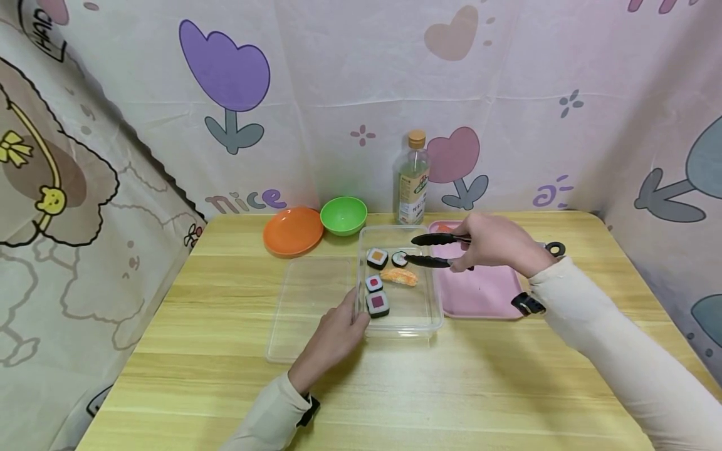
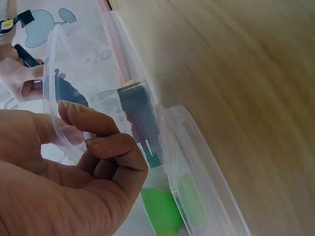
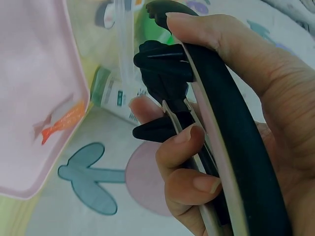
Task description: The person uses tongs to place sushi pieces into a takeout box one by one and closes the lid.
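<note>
Holding the tongs [image 1: 437, 249] over the clear box [image 1: 434, 313], the right hand [image 1: 496, 241] appears to be placing a sushi roll [image 1: 400, 258] inside while the left hand [image 1: 338, 332] pinches the rim; next, loosening the tongs and lifting clear seems needed.

4 sushi rolls are counted in the middle of the frame: one with an orange centre [image 1: 377, 257], one with a green centre [image 1: 399, 258], a small one with a red centre [image 1: 373, 283] and a larger one with a dark pink centre [image 1: 377, 303]. 1 orange nigiri piece [image 1: 400, 276] is seen beside them. 2 bowls are counted at upper centre, 1 orange [image 1: 292, 231] and 1 green [image 1: 343, 215]. 1 bottle [image 1: 413, 180], 1 clear container [image 1: 429, 313], 1 clear lid [image 1: 304, 300], 1 pink tray [image 1: 479, 294] and 1 pair of black tongs [image 1: 434, 249] are counted. 2 hands are seen, a left [image 1: 338, 332] and a right [image 1: 496, 241].
</note>
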`<control>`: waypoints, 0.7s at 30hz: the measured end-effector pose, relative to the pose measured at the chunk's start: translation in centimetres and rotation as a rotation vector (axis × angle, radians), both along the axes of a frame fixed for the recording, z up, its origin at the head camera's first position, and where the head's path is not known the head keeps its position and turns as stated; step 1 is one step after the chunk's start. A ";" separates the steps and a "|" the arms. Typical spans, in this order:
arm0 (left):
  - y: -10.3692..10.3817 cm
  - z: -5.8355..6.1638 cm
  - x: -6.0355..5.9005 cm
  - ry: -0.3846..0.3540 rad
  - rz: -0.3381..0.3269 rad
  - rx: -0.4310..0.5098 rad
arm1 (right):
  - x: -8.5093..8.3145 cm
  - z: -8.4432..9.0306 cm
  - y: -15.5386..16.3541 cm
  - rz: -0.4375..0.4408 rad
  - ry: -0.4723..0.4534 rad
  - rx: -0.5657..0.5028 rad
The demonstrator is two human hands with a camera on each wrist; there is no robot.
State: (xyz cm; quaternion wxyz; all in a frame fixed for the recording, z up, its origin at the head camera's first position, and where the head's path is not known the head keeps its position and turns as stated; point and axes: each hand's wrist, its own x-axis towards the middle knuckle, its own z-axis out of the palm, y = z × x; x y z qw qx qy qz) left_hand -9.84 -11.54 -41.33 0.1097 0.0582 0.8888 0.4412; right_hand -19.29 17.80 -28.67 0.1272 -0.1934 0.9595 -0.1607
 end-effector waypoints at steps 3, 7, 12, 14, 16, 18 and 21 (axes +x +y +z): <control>0.0 0.0 0.0 -0.004 0.000 0.000 | -0.1 0.0 1.1 -0.019 -0.015 -0.045; 0.0 0.0 0.0 -0.002 -0.001 -0.004 | -0.3 0.0 2.8 -0.051 -0.016 -0.077; 0.0 0.0 0.0 -0.001 -0.002 -0.007 | -1.0 -0.6 4.6 -0.112 -0.014 -0.069; 0.0 0.0 0.0 -0.001 -0.003 -0.008 | -1.3 -1.0 5.3 -0.133 -0.013 -0.067; 0.0 -0.1 0.0 0.001 -0.003 -0.009 | -1.6 -1.5 5.9 -0.152 -0.007 -0.060; 0.0 -0.1 0.0 0.004 -0.003 -0.009 | -2.0 -1.9 6.3 -0.172 -0.011 -0.053; -0.1 0.0 0.0 0.006 -0.004 -0.006 | -2.5 -2.6 7.0 -0.199 -0.014 -0.042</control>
